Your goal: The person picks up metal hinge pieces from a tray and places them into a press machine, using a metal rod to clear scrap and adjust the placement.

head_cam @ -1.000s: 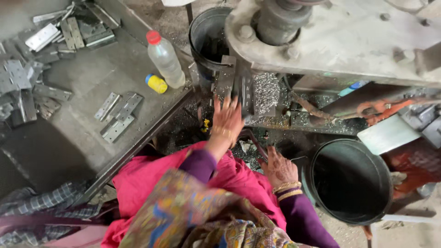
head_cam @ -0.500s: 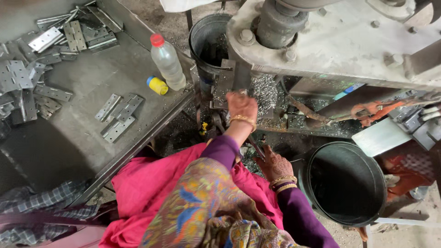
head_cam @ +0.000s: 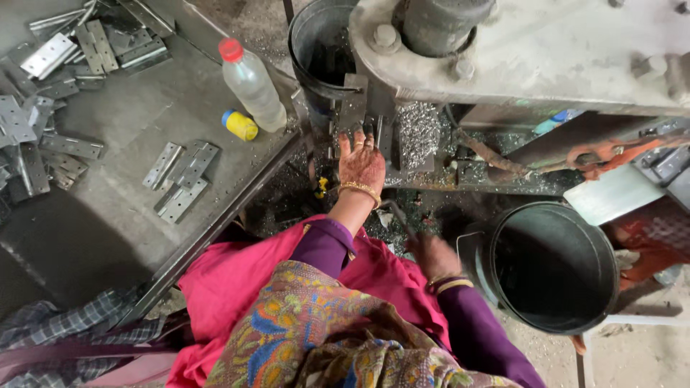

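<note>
**Left hand at the press die, right hand low by the bucket**

Press machine (head_cam: 546, 50): big grey cast body across the top edge, bolted, immovable. Die area sits under its left end, ringed with metal swarf (head_cam: 417, 133).

Worktable (head_cam: 108, 208): dark steel sheet, fills the left. Flat hinge plates (head_cam: 178, 179) lie near its right edge, more heaped in the far left corner. Plastic bottle (head_cam: 251, 82) and a small yellow-and-blue container (head_cam: 239, 124) stand by the far right edge.

Two dark metal buckets: one (head_cam: 320, 50) behind the die, one (head_cam: 553, 266) on the floor at the right.

Workpiece: small metal part at the die (head_cam: 370, 129), mostly hidden by fingers, so its exact shape can't be told. Judgement: thin stamped steel like the hinge plates. Stiff, light, sharp-edged, possibly oily. Take it by the long edges with the fingertips, flat, clear of the punch line.

Left hand (head_cam: 361, 164): arm stretched forward, back of hand up, fingers spread and pointing into the die, tips on or at the part. Can't tell whether it's pinched or just pressed.

Right hand (head_cam: 431, 253): drawn back near the lap, just beside the floor bucket's rim, blurred. Seems closed round a thin rod (head_cam: 395, 215); grip not clear.

Hands well apart.
</note>
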